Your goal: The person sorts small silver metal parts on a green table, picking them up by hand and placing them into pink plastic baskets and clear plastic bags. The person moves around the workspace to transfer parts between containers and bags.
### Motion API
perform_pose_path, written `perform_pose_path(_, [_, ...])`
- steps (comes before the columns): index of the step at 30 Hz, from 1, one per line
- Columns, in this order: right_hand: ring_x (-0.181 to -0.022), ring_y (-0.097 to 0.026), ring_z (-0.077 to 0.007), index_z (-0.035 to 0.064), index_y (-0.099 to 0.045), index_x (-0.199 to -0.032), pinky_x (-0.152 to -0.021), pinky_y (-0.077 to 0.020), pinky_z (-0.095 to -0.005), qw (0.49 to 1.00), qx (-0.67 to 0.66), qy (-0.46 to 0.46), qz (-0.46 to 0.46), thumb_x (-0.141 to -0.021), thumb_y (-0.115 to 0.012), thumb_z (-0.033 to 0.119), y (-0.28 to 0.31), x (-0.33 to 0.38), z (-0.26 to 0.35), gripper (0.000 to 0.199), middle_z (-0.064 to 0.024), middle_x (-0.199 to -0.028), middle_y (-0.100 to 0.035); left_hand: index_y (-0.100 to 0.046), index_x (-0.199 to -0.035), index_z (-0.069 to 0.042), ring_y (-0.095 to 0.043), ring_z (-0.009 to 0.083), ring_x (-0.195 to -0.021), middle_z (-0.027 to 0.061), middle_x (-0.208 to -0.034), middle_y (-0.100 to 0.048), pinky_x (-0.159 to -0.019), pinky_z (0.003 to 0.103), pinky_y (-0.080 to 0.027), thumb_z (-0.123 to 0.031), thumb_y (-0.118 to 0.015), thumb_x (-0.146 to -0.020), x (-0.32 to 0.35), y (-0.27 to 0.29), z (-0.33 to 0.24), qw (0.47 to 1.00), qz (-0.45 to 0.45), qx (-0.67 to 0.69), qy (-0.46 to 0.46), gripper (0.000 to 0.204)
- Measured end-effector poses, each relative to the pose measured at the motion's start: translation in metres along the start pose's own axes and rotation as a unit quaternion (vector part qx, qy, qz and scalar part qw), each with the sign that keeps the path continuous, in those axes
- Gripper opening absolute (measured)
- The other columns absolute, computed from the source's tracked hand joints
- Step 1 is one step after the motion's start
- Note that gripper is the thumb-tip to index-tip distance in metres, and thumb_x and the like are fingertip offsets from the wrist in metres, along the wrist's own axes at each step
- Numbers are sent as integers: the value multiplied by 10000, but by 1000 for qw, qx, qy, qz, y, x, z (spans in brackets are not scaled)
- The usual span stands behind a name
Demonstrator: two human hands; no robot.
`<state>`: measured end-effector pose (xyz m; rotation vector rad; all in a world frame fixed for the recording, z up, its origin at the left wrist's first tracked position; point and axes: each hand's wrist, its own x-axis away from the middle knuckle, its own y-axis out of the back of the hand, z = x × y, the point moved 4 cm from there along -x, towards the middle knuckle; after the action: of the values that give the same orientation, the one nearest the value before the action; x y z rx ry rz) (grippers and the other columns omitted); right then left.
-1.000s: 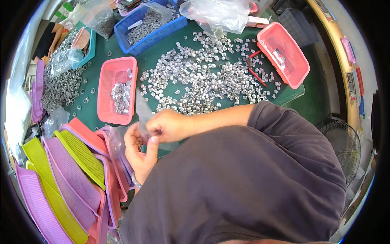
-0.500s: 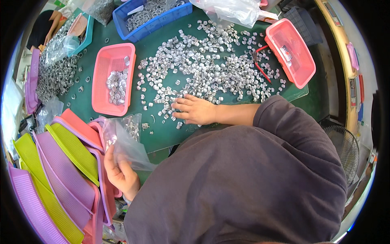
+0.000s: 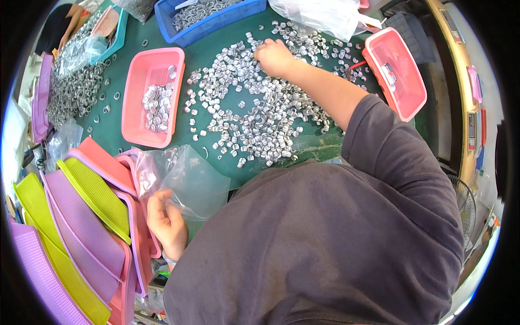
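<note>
Right hand (image 3: 275,57): upper centre of the frame, arm stretched across the green table (image 3: 208,51). Fingers curled downward, resting on the far side of the heap of small silver caps (image 3: 260,114); whether any cap is pinched cannot be told.

Left hand (image 3: 167,221): lower left of the frame, at the table's near edge. Fingers bent, closed on the lower edge of a clear plastic bag (image 3: 187,181), which lies slack and crumpled, spreading up onto the table.

Silver caps: loose scatter over the centre of the table, from the right hand down to just above the person's grey shirt (image 3: 325,244).

Open room: bare green strip between the caps and the pink tray (image 3: 153,95) at left centre; the tray holds a small batch of caps.

Surroundings: blue bin (image 3: 208,15) with metal parts along the top edge; second pink tray (image 3: 395,73), tilted, at upper right; white plastic bag (image 3: 325,16) above the caps; stacked purple, yellow-green and pink trays (image 3: 81,216) crowding the left hand at lower left; a dark pile of metal rings (image 3: 73,89) at far left.
</note>
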<state>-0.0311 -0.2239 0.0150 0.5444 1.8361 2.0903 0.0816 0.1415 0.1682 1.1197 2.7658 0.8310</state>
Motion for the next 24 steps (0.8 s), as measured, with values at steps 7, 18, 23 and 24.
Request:
perform_pose_path(7, [-985, -482, -244, 56, -546, -958, -775, -373, -413, 998, 24, -23, 53, -688, -538, 66, 1, -7, 13, 271, -84, -949, -586, -521, -938, 34, -463, 85, -703, 58, -857, -525, -636, 189, -376, 80, -391, -776, -5, 2, -3, 999, -30, -1, 24, 213])
perform_pose_path(18, [-926, -532, -277, 71, -583, -903, -770, -404, -396, 994, -69, -64, 56, -641, -600, 93, -6, -8, -5, 264, -100, -906, -601, -541, -920, 31, -487, 94, -729, 55, -817, -538, -674, 200, -387, 61, -401, -777, -17, -3, -4, 999, -18, -30, 33, 202])
perform_pose_path(23, [-606, -493, -81, 42, -596, -777, -569, -418, -234, 864, -458, -195, 72, -716, -633, 116, 6, 15, -34, 102, -12, -704, -576, -542, -919, 33, -484, 86, -717, 45, -803, -538, -667, 196, -386, 65, -403, -772, -25, -6, -6, 999, -9, -43, 13, 204])
perform_pose_path(24, [-606, -496, -77, 49, -588, -788, -579, -424, -227, 788, -573, -213, 75, -731, -626, 108, 1, 19, -37, 91, -7, -718, -575, -542, -919, 33, -483, 84, -714, 43, -801, -538, -665, 195, -385, 67, -403, -772, -27, -8, -6, 999, -7, -40, 10, 206])
